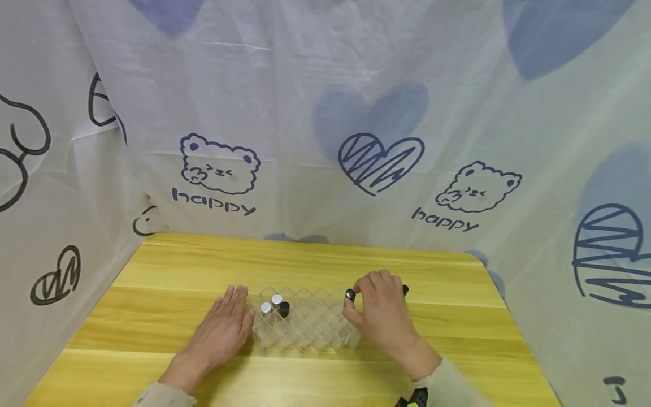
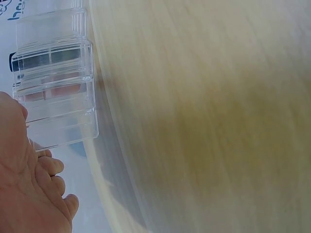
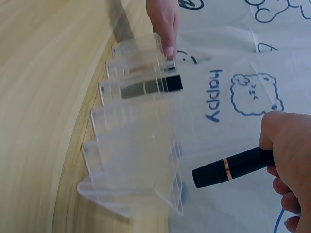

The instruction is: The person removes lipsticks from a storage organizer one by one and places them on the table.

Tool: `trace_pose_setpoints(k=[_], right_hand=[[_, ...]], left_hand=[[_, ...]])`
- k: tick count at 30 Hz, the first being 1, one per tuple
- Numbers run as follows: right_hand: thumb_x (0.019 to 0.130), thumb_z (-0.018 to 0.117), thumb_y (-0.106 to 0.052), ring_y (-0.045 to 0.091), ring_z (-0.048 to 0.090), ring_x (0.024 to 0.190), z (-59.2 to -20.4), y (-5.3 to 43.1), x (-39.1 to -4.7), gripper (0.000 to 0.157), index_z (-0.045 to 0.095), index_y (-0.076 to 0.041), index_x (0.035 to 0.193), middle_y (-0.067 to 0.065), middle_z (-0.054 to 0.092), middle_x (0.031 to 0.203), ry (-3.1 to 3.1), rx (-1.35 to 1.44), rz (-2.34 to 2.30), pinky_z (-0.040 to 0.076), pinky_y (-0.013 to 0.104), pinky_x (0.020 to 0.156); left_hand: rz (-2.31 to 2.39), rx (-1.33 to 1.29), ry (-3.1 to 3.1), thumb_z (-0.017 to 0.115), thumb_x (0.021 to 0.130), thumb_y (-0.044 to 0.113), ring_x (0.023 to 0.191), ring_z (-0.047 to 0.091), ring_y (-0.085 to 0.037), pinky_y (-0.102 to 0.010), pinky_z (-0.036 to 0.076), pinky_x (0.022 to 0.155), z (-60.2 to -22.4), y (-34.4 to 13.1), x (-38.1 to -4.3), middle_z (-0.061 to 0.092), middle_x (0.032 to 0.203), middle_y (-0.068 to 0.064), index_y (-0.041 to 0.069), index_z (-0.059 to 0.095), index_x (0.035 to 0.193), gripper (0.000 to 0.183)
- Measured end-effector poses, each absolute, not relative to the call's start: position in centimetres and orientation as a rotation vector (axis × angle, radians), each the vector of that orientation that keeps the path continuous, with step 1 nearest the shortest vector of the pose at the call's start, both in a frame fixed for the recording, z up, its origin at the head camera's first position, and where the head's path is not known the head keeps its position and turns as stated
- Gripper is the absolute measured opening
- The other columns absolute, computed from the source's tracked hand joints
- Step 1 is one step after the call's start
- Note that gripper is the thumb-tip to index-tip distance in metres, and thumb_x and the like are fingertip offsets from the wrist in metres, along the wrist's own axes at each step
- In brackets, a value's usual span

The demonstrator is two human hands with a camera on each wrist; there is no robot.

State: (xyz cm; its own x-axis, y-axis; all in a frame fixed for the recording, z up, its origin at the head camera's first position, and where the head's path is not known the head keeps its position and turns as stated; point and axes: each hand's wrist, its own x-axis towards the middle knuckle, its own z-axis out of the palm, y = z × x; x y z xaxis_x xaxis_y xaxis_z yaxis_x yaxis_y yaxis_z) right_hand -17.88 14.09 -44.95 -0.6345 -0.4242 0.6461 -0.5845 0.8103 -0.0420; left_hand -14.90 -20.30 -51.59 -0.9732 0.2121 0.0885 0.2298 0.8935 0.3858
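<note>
My right hand (image 1: pixel 385 310) pinches a black lipstick (image 3: pixel 211 174) with a thin gold band between thumb and fingers. The lipstick's lower end points down beside the clear plastic lipstick holder (image 3: pixel 104 127), near its right end. My left hand (image 1: pixel 218 329) lies with fingers extended along the holder's left end, the thumb right at its wall. Two silver-topped lipsticks (image 1: pixel 266 308) and a black-topped lipstick (image 1: pixel 284 308) stand in diamond-shaped compartments at the holder's left part. In the left wrist view, the left palm (image 2: pixel 19 179) shows beside the holder's transparent wall (image 2: pixel 63 128).
Behind the right hand, a small black object (image 1: pixel 405 289) shows partly on the yellow wood-grain table (image 1: pixel 458 339). A white cloth (image 1: pixel 305 186) printed with hearts and bears hangs along the back and both sides of the table.
</note>
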Motion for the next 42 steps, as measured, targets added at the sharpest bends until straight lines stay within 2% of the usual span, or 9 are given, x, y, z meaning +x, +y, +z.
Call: trace_pose_setpoints(k=[19, 42], right_hand=[[0.083, 0.080, -0.024, 0.024, 0.050, 0.078, -46.3, 17.8, -18.2, 0.022, 0.068, -0.007, 0.087, 0.003, 0.062, 0.083, -2.437, 0.605, 0.342, 0.039, 0.036, 0.072], [0.081, 0.080, -0.023, 0.026, 0.051, 0.077, -49.3, 19.3, -18.9, 0.022, 0.067, -0.006, 0.084, 0.005, 0.062, 0.081, -2.429, 0.524, 0.355, 0.040, 0.037, 0.071]], left_hand=[[-0.645, -0.350, -3.018, 0.030, 0.117, 0.038, 0.160, 0.020, -0.045, -0.062, 0.019, 0.130, -51.6, -20.4, -14.9, 0.028, 0.170, -0.027, -0.008, 0.026, 0.163, 0.066], [-0.647, -0.345, -3.017, 0.031, 0.116, 0.038, 0.159, 0.021, -0.046, -0.063, 0.020, 0.130, -51.3, -20.2, -14.8, 0.029, 0.169, -0.028, -0.008, 0.026, 0.163, 0.066]])
